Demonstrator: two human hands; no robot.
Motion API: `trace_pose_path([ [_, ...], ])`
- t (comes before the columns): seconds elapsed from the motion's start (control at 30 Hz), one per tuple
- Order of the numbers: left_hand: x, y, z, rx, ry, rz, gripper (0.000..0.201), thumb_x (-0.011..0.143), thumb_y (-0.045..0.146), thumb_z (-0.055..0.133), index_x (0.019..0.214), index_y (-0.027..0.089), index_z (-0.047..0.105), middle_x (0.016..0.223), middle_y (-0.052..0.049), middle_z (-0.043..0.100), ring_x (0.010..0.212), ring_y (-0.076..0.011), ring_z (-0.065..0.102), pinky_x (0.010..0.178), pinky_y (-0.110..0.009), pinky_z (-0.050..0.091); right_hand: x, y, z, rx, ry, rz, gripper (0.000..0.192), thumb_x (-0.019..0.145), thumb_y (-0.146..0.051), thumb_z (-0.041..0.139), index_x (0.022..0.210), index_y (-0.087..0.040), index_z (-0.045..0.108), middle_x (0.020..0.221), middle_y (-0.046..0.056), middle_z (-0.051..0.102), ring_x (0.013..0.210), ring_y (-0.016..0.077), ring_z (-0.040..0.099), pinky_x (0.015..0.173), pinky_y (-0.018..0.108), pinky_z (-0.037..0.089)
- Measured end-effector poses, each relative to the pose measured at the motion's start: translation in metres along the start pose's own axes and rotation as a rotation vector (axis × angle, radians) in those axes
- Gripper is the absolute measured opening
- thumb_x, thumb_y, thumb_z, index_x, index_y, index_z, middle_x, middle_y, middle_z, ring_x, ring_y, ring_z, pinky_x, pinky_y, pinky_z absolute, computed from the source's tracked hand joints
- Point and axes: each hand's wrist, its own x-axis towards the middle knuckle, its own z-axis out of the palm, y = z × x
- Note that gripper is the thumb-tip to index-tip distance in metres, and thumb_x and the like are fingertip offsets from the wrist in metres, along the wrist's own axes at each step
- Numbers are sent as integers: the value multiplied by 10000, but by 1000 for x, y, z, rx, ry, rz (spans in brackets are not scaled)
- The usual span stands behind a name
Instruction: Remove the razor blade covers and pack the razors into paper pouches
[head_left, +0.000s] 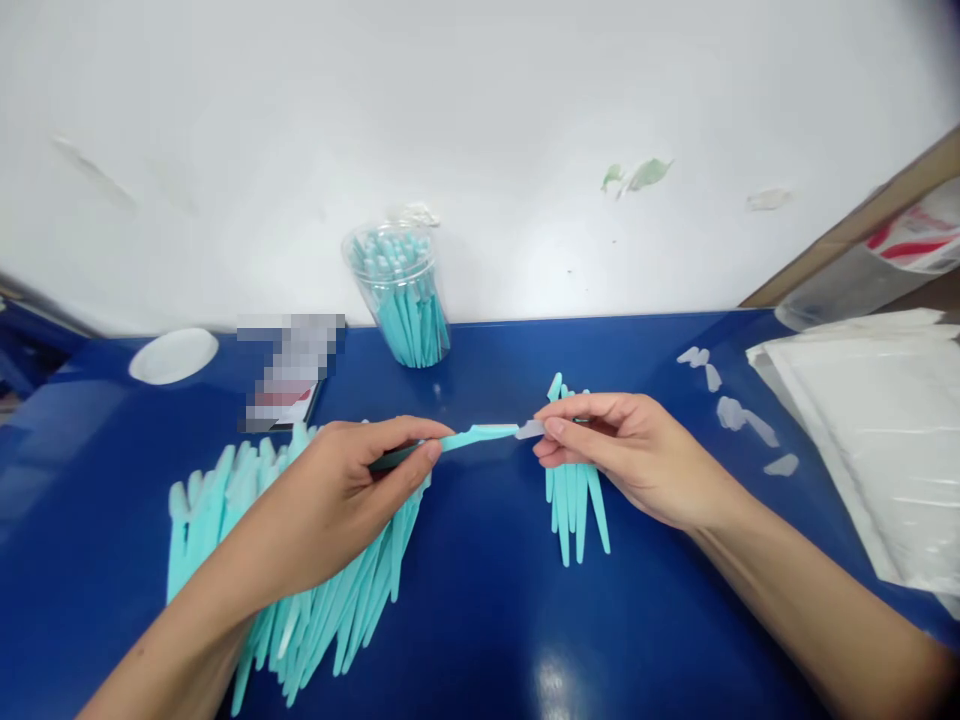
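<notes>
My left hand (337, 500) pinches a turquoise eyebrow razor (469, 437) by its handle, blade end pointing right. A small translucent cap (530, 429) is held between the thumb and fingers of my right hand (622, 445), right at the razor's tip; whether the two touch I cannot tell. Under my left hand and forearm lies a large pile of turquoise razors (315, 640), partly hidden. A smaller bunch of razors (577, 510) lies beneath my right hand, its upper part partly covered by the fingers.
At the back stands a clear plastic cup (442, 330) full of turquoise razors. Several loose translucent caps (733, 413) lie right of my right hand, beside white plastic packets (862, 430). A white lid (174, 357) and a blurred flat object (292, 375) sit at the back left. A white wall (525, 120) bounds the blue table (480, 620).
</notes>
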Motion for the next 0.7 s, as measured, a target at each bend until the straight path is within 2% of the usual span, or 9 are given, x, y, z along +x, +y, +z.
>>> trace_pose_path([
  [0.13,-2,-2,0,-14,12,-12,391,1005,539,569,1185,283,803,672,6,637,545,-142,518,450,-233,376,-4,2,-2,18,-1,9,222,869,-389,878,1046,-257,855,1000,41,830,897,193,809,904,334,678],
  [0.2,-2,-1,1,-19,7,-12,388,1002,542,568,1168,287,808,671,5,635,560,-150,530,456,-234,383,-4,1,-2,18,0,9,216,868,-389,877,1040,-259,858,999,43,831,900,201,811,902,345,684],
  [0.27,-2,0,2,-31,-11,-17,391,999,554,566,1159,292,808,637,14,579,537,-141,474,447,-238,350,-5,0,0,10,4,14,220,861,-396,881,1032,-260,861,992,47,833,895,214,814,900,368,692],
  [0.37,-2,2,7,-75,-45,-55,388,1006,570,565,1164,301,797,583,42,396,510,-119,305,443,-244,253,-6,-2,3,-15,10,16,229,844,-411,891,1016,-262,864,978,51,836,882,228,818,899,399,700],
  [0.43,-3,2,10,-109,-66,-81,389,1014,579,561,1178,308,786,600,47,327,527,-115,245,454,-248,201,-6,-4,5,-33,7,15,229,838,-420,893,1001,-261,866,954,51,837,876,234,821,898,410,703],
  [0.7,-3,6,11,-140,-67,-116,421,999,612,572,1191,303,783,617,39,395,532,-118,281,451,-245,216,-6,-5,7,-41,6,23,263,829,-448,894,1005,-254,865,950,61,840,884,253,826,903,441,703],
])
